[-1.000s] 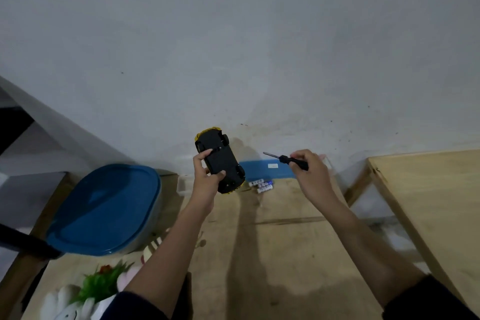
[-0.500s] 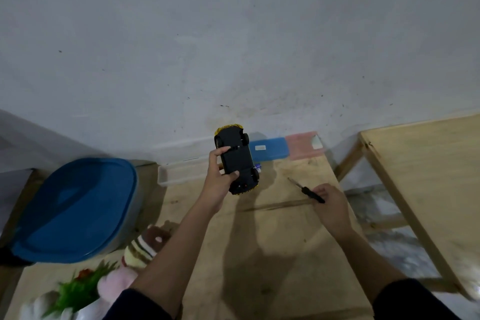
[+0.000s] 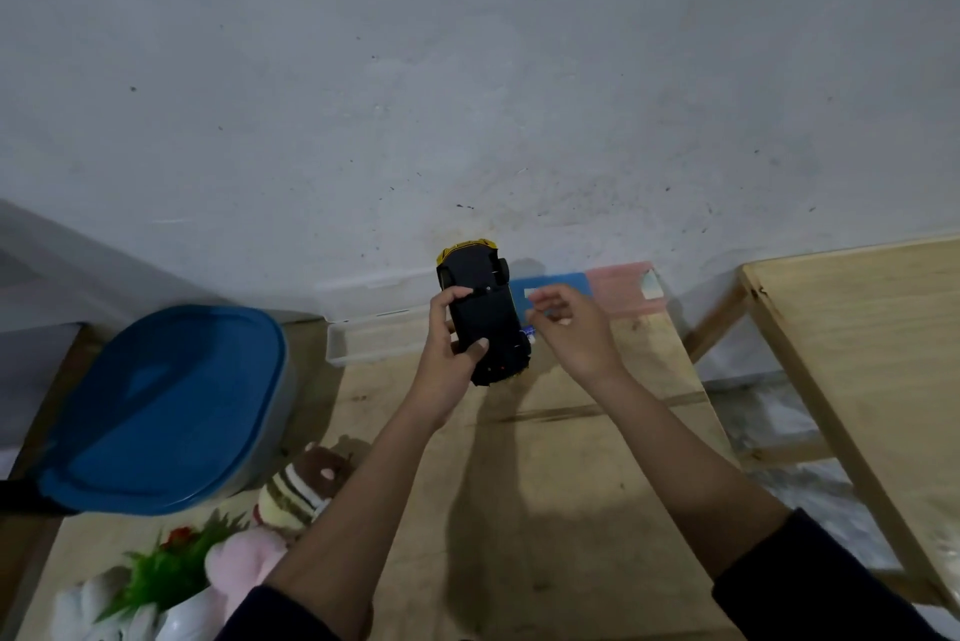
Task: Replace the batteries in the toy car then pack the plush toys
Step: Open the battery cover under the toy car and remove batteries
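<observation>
Head view, frame centre: the left hand [image 3: 445, 355] grips the upturned yellow toy car [image 3: 485, 315], while the right hand [image 3: 572, 331] is just beside it, fingers curled; I cannot tell whether it holds anything.

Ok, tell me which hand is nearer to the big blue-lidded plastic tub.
Left. The left hand grips the black-bottomed yellow toy car, to the right of the blue-lidded plastic tub; the right hand is beyond the car, farther from the tub.

single head-worn view looks forward and down, close over the table [image 3: 566, 526] toward the wall [image 3: 467, 68]
</observation>
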Motion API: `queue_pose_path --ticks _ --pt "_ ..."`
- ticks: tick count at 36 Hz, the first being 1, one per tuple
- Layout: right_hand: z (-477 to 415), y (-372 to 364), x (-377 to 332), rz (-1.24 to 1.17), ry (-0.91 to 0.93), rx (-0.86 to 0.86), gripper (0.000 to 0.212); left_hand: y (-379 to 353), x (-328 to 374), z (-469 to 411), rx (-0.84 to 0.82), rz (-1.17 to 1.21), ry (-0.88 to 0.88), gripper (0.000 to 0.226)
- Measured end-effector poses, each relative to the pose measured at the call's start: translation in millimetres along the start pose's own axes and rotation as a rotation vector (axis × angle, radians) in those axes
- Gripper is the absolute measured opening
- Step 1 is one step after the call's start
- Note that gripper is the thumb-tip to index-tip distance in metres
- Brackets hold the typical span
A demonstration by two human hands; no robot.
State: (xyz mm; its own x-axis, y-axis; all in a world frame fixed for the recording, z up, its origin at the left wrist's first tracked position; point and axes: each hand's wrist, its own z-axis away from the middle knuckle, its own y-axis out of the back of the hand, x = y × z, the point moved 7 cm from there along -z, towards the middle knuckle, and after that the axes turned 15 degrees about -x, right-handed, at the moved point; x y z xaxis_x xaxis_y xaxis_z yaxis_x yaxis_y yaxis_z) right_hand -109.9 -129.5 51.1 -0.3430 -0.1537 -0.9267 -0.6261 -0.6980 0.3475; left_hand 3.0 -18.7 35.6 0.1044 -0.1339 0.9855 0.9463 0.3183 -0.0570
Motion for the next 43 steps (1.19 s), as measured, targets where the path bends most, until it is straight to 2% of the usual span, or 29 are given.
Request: queue_pose_path --ticks 6,19,24,31,36,39,43 --pt "-10.8 -17.4 -22.2 -0.071 0.030 -0.055 0.010 8.3 7.5 7.9 0.004 -0.027 -0.039 0.059" --pt "-0.7 -20.6 -44.7 0.008 0.133 -0.003 0.009 7.6 16.4 16.7 -0.032 -0.044 -0.075 0.055" --pt "-0.7 -16.2 -50.0 -0.003 0.125 0.003 0.007 5.1 20.5 17.4 -0.058 -0.029 -0.099 0.062" --pt "-4.5 -17.8 -55.3 -0.046 0.072 -0.136 0.004 3.8 22.4 20.7 -0.064 0.008 -0.094 0.072" --pt "-5.7 -20.1 -57.6 -0.048 0.030 -0.225 0.013 8.3 16.8 22.2 -0.054 0.073 -0.070 0.074" --pt "-6.1 -20.0 -61.4 -0.032 0.028 -0.248 0.008 9.9 14.9 23.7 -0.060 0.132 -0.061 0.072" --pt "-7.5 -17.8 -68.8 -0.054 0.039 -0.249 0.013 15.4 12.9 25.3 -0.053 0.153 -0.058 0.072"
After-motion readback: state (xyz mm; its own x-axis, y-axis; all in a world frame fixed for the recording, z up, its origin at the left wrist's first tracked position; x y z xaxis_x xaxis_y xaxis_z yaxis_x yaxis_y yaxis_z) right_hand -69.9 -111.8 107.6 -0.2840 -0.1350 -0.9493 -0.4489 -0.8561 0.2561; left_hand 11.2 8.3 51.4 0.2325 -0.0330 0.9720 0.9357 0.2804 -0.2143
